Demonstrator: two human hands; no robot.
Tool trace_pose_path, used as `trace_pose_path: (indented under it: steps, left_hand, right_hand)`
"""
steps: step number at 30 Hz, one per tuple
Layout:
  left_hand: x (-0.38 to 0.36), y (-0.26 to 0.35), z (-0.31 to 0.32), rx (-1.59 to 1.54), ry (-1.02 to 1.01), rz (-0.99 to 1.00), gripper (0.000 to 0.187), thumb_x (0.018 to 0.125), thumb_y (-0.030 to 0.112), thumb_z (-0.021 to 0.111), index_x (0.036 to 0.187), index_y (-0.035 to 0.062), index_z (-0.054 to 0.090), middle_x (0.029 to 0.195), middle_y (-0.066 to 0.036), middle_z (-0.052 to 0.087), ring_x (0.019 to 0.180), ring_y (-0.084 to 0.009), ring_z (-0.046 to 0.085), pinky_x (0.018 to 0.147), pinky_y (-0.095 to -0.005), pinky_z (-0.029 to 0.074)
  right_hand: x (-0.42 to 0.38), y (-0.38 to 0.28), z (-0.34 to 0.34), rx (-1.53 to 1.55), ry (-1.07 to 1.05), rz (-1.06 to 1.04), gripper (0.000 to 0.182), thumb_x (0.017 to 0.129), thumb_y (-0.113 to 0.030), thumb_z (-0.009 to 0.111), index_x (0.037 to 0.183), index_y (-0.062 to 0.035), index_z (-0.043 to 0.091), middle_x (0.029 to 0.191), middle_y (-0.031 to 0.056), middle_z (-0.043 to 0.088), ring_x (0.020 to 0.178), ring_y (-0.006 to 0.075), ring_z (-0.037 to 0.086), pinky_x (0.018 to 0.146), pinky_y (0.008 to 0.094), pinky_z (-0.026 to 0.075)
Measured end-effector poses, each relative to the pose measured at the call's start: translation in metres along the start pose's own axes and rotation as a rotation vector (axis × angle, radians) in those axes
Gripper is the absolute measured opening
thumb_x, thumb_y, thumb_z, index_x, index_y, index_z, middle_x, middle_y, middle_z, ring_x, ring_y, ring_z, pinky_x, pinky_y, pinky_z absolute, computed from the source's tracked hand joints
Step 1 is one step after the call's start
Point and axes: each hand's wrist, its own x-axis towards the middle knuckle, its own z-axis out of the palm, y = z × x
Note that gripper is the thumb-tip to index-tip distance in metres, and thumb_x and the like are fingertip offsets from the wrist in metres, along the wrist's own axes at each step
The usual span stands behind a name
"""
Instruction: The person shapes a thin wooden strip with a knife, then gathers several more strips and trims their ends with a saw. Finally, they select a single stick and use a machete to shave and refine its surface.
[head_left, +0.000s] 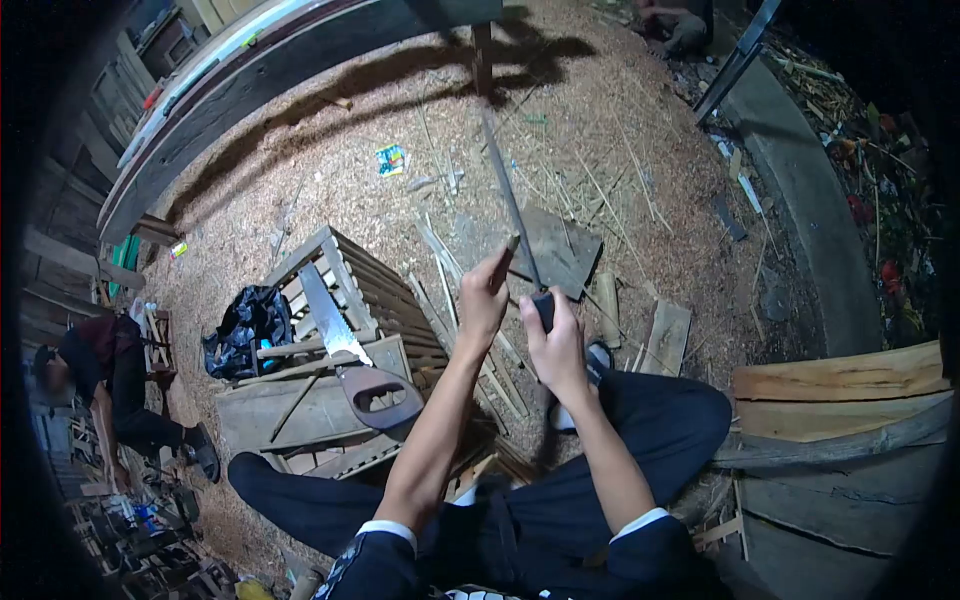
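Note:
My left hand point(486, 295) is closed around a short brown wooden piece point(508, 250), whose tip shows above the fingers. Beside it, my right hand point(555, 335) grips a black handle point(544, 309); whether a blade extends from it is hard to tell. A long thin rod point(508, 190) runs up the ground from near that handle. To the left of my forearms, a handsaw point(330, 312) with a brown grip lies across a slatted wooden crate point(385, 290).
A black plastic bag point(250, 330) sits left of the crate. Another person point(110, 385) bends down at the far left. Wooden planks point(840, 385) lie at right. A long bench point(300, 65) spans the upper left. Shavings and sticks litter the ground.

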Motion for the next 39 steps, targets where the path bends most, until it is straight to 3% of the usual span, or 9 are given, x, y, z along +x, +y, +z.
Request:
trace_pose_path:
  steps: [4,6,11,18,21,27,32,37,39]
  left_hand:
    - [0.01,0.026,-0.016,-0.036,0.055,0.059,0.045,0.081,-0.013,0.065,0.125,-0.0018,0.068,0.114,-0.021,0.073,0.099,-0.0289,0.073,0.088,-0.0351,0.057]
    - [0.012,0.038,-0.025,-0.046,0.088,0.088,0.042,0.083,-0.011,0.069,0.123,-0.0003,0.069,0.115,-0.018,0.073,0.103,-0.0277,0.073,0.088,-0.0351,0.057]
    - [0.018,0.062,-0.026,-0.065,0.183,0.143,0.035,0.086,-0.008,0.072,0.12,0.0009,0.071,0.11,-0.015,0.074,0.101,-0.0248,0.072,0.086,-0.0333,0.056]
    - [0.028,0.067,-0.021,-0.036,0.149,0.129,0.031,0.085,-0.015,0.067,0.112,-0.002,0.073,0.107,-0.014,0.074,0.099,-0.019,0.072,0.088,-0.0296,0.056]
    - [0.031,0.066,-0.018,-0.041,0.176,0.091,0.026,0.085,-0.007,0.074,0.11,-0.0011,0.073,0.105,-0.015,0.074,0.097,-0.0259,0.073,0.084,-0.0331,0.056]
    - [0.031,0.067,-0.021,-0.034,0.205,0.119,0.026,0.085,-0.007,0.074,0.11,-0.002,0.073,0.103,-0.015,0.074,0.094,-0.0226,0.073,0.08,-0.0315,0.056]
    - [0.03,0.07,-0.027,-0.062,0.158,0.054,0.03,0.084,-0.017,0.064,0.11,-0.0031,0.073,0.105,-0.013,0.074,0.097,-0.0188,0.071,0.086,-0.0297,0.057]
    - [0.024,0.074,-0.029,-0.082,0.146,0.062,0.022,0.089,-0.008,0.07,0.111,-0.0035,0.072,0.107,-0.012,0.073,0.094,-0.0171,0.072,0.084,-0.0285,0.057]
    - [0.023,0.07,-0.027,-0.049,0.151,0.075,0.02,0.091,-0.004,0.072,0.111,-0.0036,0.072,0.109,-0.012,0.072,0.095,-0.0167,0.071,0.083,-0.028,0.057]
  right_hand:
    - [-0.004,0.005,0.006,-0.093,-0.004,-0.016,0.041,0.101,-0.038,0.063,0.102,0.0023,0.055,0.075,0.023,0.062,0.069,0.0407,0.065,0.062,0.0456,0.048]
    - [-0.006,0.004,0.008,-0.085,-0.038,0.011,0.042,0.1,-0.04,0.062,0.107,0.0012,0.054,0.078,0.0273,0.066,0.078,0.0494,0.067,0.063,0.0515,0.051]
    - [-0.003,0.006,0.008,-0.097,-0.066,0.003,0.041,0.1,-0.039,0.062,0.109,0.0008,0.055,0.079,0.0284,0.066,0.078,0.0494,0.068,0.063,0.0518,0.051]
    - [-0.002,0.021,0.011,-0.104,-0.011,-0.024,0.05,0.099,-0.037,0.064,0.117,0.0084,0.054,0.078,0.0284,0.066,0.074,0.0478,0.068,0.062,0.0507,0.052]
    - [0.003,0.02,0.012,-0.094,-0.006,-0.035,0.047,0.098,-0.036,0.065,0.115,0.006,0.055,0.078,0.028,0.066,0.074,0.048,0.068,0.062,0.0508,0.052]
    - [0.003,0.028,0.02,-0.093,-0.014,-0.028,0.04,0.098,-0.033,0.065,0.113,0.0026,0.054,0.079,0.0275,0.067,0.075,0.0482,0.068,0.062,0.0521,0.052]
    - [0.001,0.061,0.031,-0.132,0.022,-0.05,0.032,0.095,-0.022,0.066,0.112,0.0029,0.055,0.082,0.0292,0.067,0.083,0.0488,0.068,0.068,0.0526,0.052]
    - [-0.005,0.051,0.024,-0.107,-0.084,0.047,0.053,0.094,-0.021,0.067,0.133,0.0112,0.051,0.093,0.0324,0.068,0.088,0.0484,0.068,0.072,0.0512,0.054]
    - [-0.007,0.055,0.025,-0.122,-0.068,0.037,0.053,0.094,-0.022,0.066,0.133,0.011,0.051,0.093,0.0323,0.068,0.088,0.0486,0.068,0.072,0.051,0.054]
